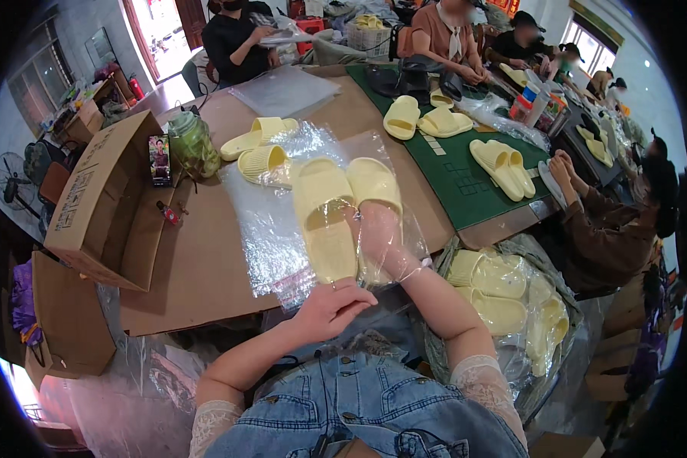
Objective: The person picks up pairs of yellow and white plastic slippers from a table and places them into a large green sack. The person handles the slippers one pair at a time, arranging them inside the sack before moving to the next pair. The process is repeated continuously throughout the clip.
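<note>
Blue denim clothes [343, 408] fill the near edge, with one grey-green sack [538, 248] to the near right, holding several pale slippers in clear plastic; overlapping film hides their exact number.

Two hands work at the near side of one brown table [198, 267]. The left hand [330, 311] is loosely curled at the near end of the left slipper [330, 233], which lies just beyond its fingers; whether it pinches slipper or film cannot be told. The right hand [380, 235] reaches into one clear bag [414, 237], over the near part of the right slipper [374, 183]; its fingertips are hidden, so its grip cannot be told. Those two yellow slippers lie side by side, toes far, with a stack of clear plastic bags [256, 240] under and left of them.

Just beyond lie two more yellow slippers [266, 164]. To the left stand one open cardboard box [99, 202], one phone [160, 160] and one glass jar [193, 145]. Far right, one green mat [462, 179] bears at least four yellow slippers [496, 169]. Far left, one person in black [240, 49] holds clear sheets.
</note>
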The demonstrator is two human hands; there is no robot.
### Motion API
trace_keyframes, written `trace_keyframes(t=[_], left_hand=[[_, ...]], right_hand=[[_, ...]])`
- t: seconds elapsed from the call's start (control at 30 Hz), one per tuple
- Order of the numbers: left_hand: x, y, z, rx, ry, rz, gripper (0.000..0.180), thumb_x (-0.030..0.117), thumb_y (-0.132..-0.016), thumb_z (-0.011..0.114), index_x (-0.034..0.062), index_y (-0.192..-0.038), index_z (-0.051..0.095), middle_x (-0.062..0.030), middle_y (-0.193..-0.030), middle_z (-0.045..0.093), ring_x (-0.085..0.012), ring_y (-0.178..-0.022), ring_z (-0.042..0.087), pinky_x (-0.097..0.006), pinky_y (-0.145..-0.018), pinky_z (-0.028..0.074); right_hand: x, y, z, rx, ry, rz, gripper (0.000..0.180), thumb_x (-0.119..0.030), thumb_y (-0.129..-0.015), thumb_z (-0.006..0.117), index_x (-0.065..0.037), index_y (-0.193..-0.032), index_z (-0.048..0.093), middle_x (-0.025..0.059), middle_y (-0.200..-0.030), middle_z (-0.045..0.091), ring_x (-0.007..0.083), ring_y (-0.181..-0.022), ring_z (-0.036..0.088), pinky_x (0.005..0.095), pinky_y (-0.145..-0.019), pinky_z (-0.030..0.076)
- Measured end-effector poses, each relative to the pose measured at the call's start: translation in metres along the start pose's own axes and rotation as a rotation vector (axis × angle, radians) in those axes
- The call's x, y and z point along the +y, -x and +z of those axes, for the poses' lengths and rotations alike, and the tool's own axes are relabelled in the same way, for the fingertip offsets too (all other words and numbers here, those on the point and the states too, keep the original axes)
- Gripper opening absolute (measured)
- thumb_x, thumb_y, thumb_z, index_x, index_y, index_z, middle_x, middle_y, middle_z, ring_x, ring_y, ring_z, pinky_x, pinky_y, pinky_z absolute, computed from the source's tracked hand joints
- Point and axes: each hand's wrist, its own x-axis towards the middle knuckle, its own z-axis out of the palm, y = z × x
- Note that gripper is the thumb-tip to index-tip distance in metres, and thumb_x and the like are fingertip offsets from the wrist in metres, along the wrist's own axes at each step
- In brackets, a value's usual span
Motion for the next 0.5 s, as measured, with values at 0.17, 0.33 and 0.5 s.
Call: trace_keyframes(t=[0.17, 0.33, 0.5], left_hand=[[-0.018, 0.006, 0.003, 0.03, 0.032, -0.094, 0.014, 0.001, -0.085, 0.062, 0.0061, -0.097, 0.067, -0.0086, -0.084, 0.064, -0.0225, -0.076, 0.063, -0.029, -0.068, 0.048], [-0.023, 0.007, 0.003, -0.017, 0.044, -0.105, 0.014, 0.003, -0.087, 0.061, 0.007, -0.099, 0.066, -0.0094, -0.087, 0.064, -0.0239, -0.078, 0.063, -0.031, -0.069, 0.049], [-0.022, 0.008, -0.008, -0.089, -0.107, -0.038, 0.012, 0.013, -0.087, 0.063, 0.0103, -0.098, 0.066, -0.0096, -0.084, 0.061, -0.0285, -0.075, 0.061, -0.036, -0.067, 0.049]], right_hand=[[0.0, 0.01, 0.013, -0.077, 0.137, -0.149, 0.029, -0.029, -0.095, 0.052, -0.006, -0.082, 0.064, 0.0171, -0.066, 0.06, 0.0323, -0.063, 0.064, 0.0414, -0.054, 0.05], [0.022, 0.006, 0.05, -0.13, 0.164, -0.027, 0.033, -0.032, -0.095, 0.051, -0.001, -0.094, 0.061, 0.0192, -0.078, 0.061, 0.0371, -0.074, 0.063, 0.0458, -0.063, 0.05], [0.014, 0.036, 0.031, -0.056, -0.136, -0.128, 0.053, -0.028, -0.087, 0.062, 0.006, -0.125, 0.046, 0.0245, -0.111, 0.052, 0.0428, -0.096, 0.053, 0.0463, -0.085, 0.046]])
